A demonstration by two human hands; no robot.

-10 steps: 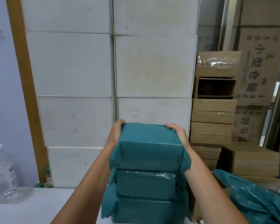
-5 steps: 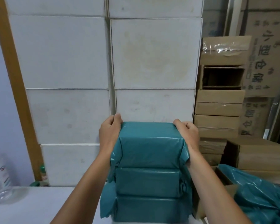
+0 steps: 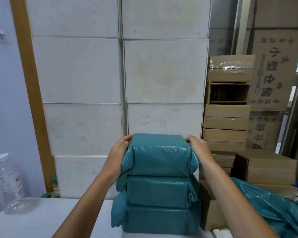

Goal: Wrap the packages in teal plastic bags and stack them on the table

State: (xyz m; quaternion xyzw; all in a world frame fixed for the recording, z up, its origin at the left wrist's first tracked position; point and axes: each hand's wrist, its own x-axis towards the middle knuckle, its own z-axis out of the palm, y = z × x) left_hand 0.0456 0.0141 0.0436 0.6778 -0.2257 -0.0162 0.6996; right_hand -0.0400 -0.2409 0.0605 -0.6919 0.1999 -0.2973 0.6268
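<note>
Three teal packages stacked on the white table (image 3: 41, 219), just right of centre. Top package (image 3: 159, 155) held at both ends: left hand (image 3: 118, 152) pressed flat on its left end, fingers curled over the far top edge; right hand (image 3: 199, 148) clamped on the right end the same way, fingertips on the top rim. Top package squarely on the middle package (image 3: 157, 191), that one on the bottom package (image 3: 157, 220). Loose bag flaps bulging out at the left ends of all three.

Behind the stack, a wall of white boxes (image 3: 120, 74), close to the far edge of the top package; touching or not, cannot tell. Left of the boxes, an upright wooden strip (image 3: 29, 86). Near the left edge of the table, a clear plastic bottle (image 3: 8, 181) with a white cap, upright. To the right, brown cartons (image 3: 225, 121) piled up, one turned with its open side forward. Lower right, a crumpled teal bag (image 3: 272, 208) beside the right forearm, in front of more cartons.
</note>
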